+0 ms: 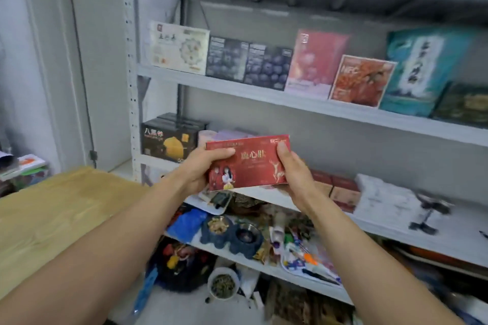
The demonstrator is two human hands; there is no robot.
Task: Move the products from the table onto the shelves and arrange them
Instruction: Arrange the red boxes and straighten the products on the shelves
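Bare forearms [105, 258] reaching forward from bottom edge. Left hand [200, 169] gripping left end of red box [253, 163], thumb lying across front. Right hand [295, 179] gripping right end, thumb pressing front face. Box hanging in air, front facing camera, before shelf [454, 229], just right of black box [169, 140] standing there. Wooden table [52, 214] lying at left.

Gripped a red box [248, 163] at both short ends, left hand [204, 170] and right hand [293, 179], thumbs laid on its printed face, before the grey shelves [130, 60]. Found standing along the upper shelf [264, 92], left to right: cream box [179, 47], two dark boxes [268, 68], pink box [314, 60], orange box [360, 80], teal box [420, 68]. Found one level down, far left: black box [169, 140] with yellow print. Lower left, wooden table [52, 214].
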